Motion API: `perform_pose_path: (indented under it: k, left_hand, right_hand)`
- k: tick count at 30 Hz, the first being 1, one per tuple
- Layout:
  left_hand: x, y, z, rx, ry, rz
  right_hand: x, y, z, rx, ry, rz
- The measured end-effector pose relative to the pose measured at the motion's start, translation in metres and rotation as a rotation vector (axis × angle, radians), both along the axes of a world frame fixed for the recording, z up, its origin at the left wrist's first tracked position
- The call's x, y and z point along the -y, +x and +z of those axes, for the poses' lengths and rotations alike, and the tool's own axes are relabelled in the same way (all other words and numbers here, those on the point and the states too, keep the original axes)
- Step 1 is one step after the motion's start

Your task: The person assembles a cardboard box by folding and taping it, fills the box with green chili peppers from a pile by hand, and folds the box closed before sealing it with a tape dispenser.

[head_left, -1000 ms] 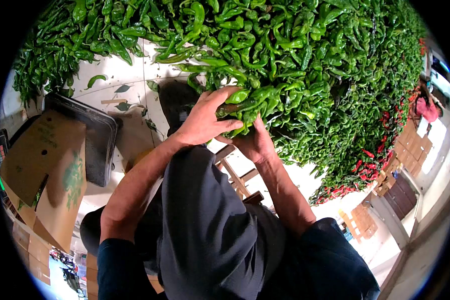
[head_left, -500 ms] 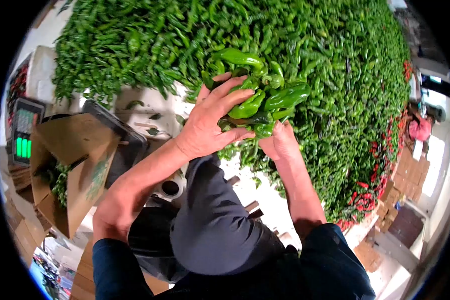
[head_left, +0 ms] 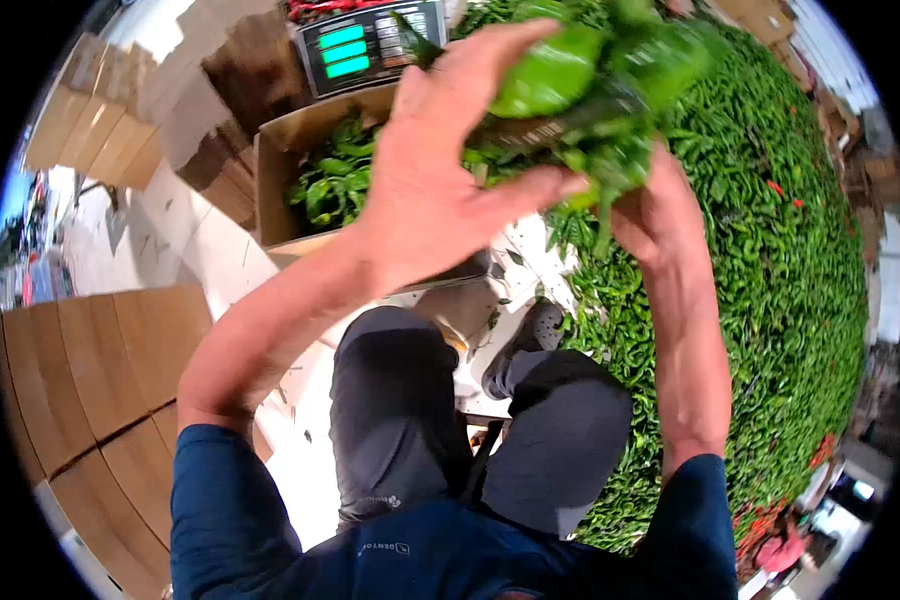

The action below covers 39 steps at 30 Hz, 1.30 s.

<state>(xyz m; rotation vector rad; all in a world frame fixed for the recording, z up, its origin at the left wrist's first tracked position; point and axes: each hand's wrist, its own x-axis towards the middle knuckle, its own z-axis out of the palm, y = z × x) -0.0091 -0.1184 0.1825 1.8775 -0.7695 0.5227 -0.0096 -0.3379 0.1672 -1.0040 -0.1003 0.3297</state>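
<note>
A bunch of large green peppers (head_left: 555, 75) is lifted between my two hands, blurred by motion. My left hand (head_left: 425, 185) curves round its left side, fingers over the top and thumb underneath. From below and to the right, my right hand (head_left: 655, 210) supports the bunch; its fingers are partly hidden by the peppers. Just left of and beyond my left hand stands an open cardboard box (head_left: 275, 195) with green peppers (head_left: 335, 185) inside. The big pile of green peppers (head_left: 770, 270) spreads out to the right of my right hand.
A scale with a lit green display (head_left: 345, 50) stands behind the box. Flat cardboard boxes (head_left: 100, 370) are stacked at left, more cardboard (head_left: 215, 90) farther back. My knees (head_left: 395, 400) are below my hands. A person in pink (head_left: 782, 552) is at far lower right.
My view and body have turned left, away from the pile. The bunch of peppers has come along in both hands and is now near the cardboard box and the scale.
</note>
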Motion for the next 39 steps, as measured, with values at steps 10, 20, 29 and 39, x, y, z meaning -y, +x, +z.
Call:
perform_pose_path:
  k: [10,20,29,39]
  left_hand:
    - [-0.188,0.004,-0.071,-0.565,0.662,0.305]
    - [-0.201,0.007,-0.082,-0.533,0.013,0.372]
    - [-0.205,-0.005,-0.082,-0.436,0.091,0.331]
    - [-0.207,-0.009,-0.070,-0.341,0.135,0.351]
  right_hand:
    - [-0.107,0.073,-0.048,0.021,-0.799,0.157]
    - [-0.098,0.087,-0.012,0.157,-0.732,-0.093]
    - [-0.105,0.084,-0.012,0.208,-0.827,-0.106]
    - [-0.103,0.079,-0.013,0.224,-0.827,-0.151]
